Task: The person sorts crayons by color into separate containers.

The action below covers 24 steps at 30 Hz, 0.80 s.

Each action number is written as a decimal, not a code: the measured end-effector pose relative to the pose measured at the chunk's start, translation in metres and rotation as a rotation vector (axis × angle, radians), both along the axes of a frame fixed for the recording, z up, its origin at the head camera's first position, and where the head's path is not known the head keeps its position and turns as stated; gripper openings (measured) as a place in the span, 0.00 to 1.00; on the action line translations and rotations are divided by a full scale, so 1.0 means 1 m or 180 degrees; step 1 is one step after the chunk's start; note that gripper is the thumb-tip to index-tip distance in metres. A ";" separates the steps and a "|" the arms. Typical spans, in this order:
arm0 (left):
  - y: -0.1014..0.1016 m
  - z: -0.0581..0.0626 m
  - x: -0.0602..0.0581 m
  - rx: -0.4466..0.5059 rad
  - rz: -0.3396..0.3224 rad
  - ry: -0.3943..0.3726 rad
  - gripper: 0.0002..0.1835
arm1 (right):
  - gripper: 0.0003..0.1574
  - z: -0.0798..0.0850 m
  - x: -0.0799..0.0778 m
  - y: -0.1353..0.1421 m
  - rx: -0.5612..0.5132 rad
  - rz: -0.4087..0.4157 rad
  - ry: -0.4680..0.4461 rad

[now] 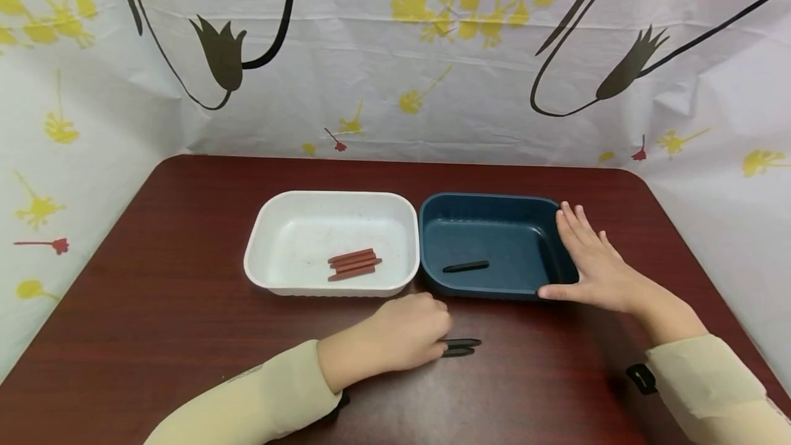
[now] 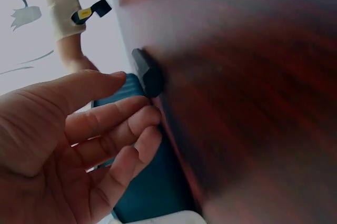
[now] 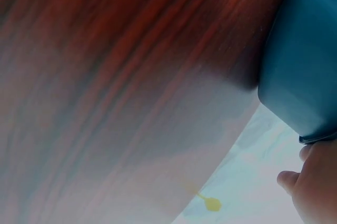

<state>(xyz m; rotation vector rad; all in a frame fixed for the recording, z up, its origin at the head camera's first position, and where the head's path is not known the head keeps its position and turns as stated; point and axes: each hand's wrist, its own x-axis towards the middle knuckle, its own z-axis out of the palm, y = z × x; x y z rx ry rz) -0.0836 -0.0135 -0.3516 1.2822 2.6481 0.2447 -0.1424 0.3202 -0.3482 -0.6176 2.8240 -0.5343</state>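
My left hand (image 1: 408, 332) is over the table in front of the trays, at two black crayons (image 1: 462, 343) lying side by side. In the left wrist view, a dark crayon (image 2: 149, 74) lies right at the fingertips; the thumb and loosely bent fingers are apart. My right hand (image 1: 596, 263) rests on the right end of a dark blue tray (image 1: 494, 292), fingers spread along its side and thumb at the front rim. Inside that tray lies one black crayon (image 1: 466, 266). A white tray (image 1: 278, 280) beside it holds several reddish-brown crayons (image 1: 355, 264).
Both trays stand side by side on a dark red wood-grain table (image 1: 185, 335). A white patterned sheet (image 1: 346, 88) hangs behind the table and along its sides.
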 end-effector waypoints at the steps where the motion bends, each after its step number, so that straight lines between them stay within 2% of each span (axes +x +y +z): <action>1: 0.001 0.000 0.000 -0.0031 0.0003 -0.0010 0.11 | 0.80 0.000 0.000 0.000 -0.0010 0.0002 -0.0014; 8: 0.006 -0.003 -0.001 -0.0118 -0.0006 -0.0076 0.09 | 0.81 0.000 0.001 0.000 -0.0027 0.0002 -0.0006; 13: 0.006 -0.004 -0.005 -0.0126 -0.0052 -0.0217 0.11 | 0.81 -0.001 0.000 0.000 -0.0030 0.0004 0.0003; 20: 0.006 -0.004 -0.009 0.0030 -0.0121 -0.0461 0.11 | 0.81 0.000 0.002 0.000 -0.0020 0.0004 -0.0022; 24: 0.006 -0.003 -0.009 0.0085 -0.0144 -0.0500 0.09 | 0.80 0.000 0.001 0.000 -0.0019 0.0002 -0.0010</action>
